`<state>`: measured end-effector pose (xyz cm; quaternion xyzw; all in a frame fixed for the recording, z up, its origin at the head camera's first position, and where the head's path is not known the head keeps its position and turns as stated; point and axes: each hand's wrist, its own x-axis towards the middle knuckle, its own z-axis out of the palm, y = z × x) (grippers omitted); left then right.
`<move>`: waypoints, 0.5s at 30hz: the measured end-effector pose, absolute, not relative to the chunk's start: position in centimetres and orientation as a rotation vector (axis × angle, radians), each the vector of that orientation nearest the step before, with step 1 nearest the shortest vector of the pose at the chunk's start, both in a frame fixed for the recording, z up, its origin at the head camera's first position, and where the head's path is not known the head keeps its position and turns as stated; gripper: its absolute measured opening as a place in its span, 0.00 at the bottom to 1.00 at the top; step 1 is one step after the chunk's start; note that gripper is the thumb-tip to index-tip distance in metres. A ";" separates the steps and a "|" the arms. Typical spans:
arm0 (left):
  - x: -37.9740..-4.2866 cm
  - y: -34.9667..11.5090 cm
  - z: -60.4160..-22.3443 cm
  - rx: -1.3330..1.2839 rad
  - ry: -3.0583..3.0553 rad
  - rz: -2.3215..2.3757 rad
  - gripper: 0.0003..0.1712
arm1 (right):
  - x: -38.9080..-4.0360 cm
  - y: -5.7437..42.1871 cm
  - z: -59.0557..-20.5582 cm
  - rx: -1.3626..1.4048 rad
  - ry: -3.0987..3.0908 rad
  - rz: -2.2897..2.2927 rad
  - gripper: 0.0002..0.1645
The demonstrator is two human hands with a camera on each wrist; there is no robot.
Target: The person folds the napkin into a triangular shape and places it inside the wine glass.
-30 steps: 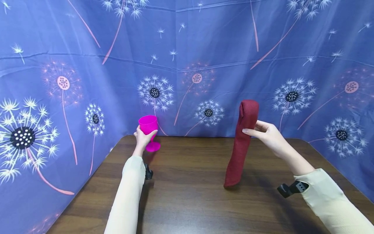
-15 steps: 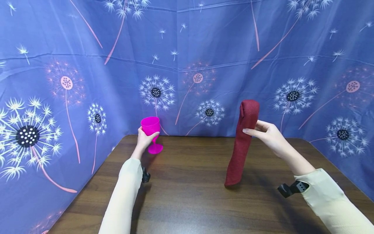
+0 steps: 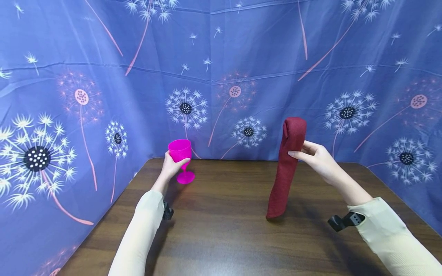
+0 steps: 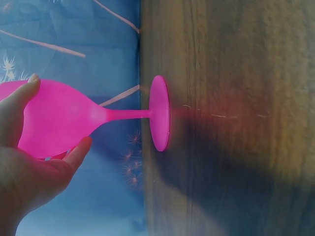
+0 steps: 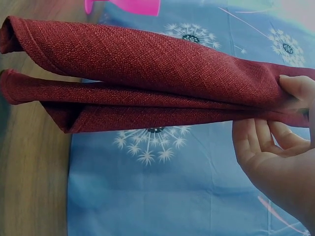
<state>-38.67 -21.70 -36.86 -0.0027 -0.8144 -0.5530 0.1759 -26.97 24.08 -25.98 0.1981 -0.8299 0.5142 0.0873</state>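
Observation:
At the back left, my left hand (image 3: pixel 171 165) grips the bowl of a bright pink goblet (image 3: pixel 180 150), thumb on one side and fingers on the other. The goblet is upright, its round foot (image 4: pixel 159 113) close over the wood in the left wrist view. On the right, my right hand (image 3: pixel 318 160) pinches a folded dark red cloth napkin (image 3: pixel 286 168) between thumb and fingers. The napkin hangs as a long narrow strip, its top folded over above the hand. In the right wrist view the napkin's lower layers (image 5: pixel 123 93) spread slightly apart.
A brown wooden table (image 3: pixel 214 230) lies beneath both hands. Behind it and along the sides hangs a blue curtain (image 3: pixel 276 88) with a dandelion print. A black wrist camera (image 3: pixel 345 222) sits at the right cuff, and another (image 3: pixel 167 211) at the left.
My left hand and the goblet have shifted a little to the right and nearer, in the head view. The right hand and the napkin have stayed almost still.

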 end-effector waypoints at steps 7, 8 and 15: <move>-37.7 -21.8 -36.5 -0.015 -2.339 -1.535 0.53 | -26.9 24.1 -26.0 0.567 -2.475 1.531 0.26; -37.5 -21.8 -36.4 -0.015 -2.343 -1.534 0.53 | -26.9 24.1 -26.0 0.564 -2.474 1.531 0.26; -35.9 -21.1 -35.8 -0.081 -2.350 -1.535 0.50 | -26.8 24.0 -25.9 0.557 -2.479 1.550 0.25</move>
